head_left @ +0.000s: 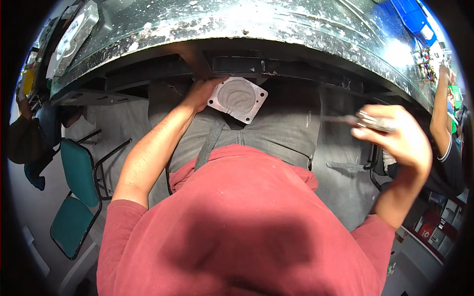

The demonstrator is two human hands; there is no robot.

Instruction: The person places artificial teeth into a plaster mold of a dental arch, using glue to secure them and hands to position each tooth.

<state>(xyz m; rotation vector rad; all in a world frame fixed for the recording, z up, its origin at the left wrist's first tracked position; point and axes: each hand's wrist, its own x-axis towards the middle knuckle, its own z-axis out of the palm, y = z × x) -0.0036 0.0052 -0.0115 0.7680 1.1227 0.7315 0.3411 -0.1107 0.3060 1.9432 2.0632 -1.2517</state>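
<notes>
A square silver metal part (237, 98) with a round recess and holes at its corners rests between my thighs, below the bench edge. My left hand (202, 93) grips it at its left side, fingers partly hidden behind it. Off to the right, my right hand (401, 138) is closed around the metal handle of a slim tool (374, 124), whose thin shaft points left toward the part and is blurred. The tool is apart from the metal part.
A dark, spattered workbench (212, 22) spans the top, with a metal block (74, 39) left and blue bins (405, 17) right. A green chair (76, 172) stands lower left. Other people (27, 138) are at both sides, one with an arm (439, 113) raised at right.
</notes>
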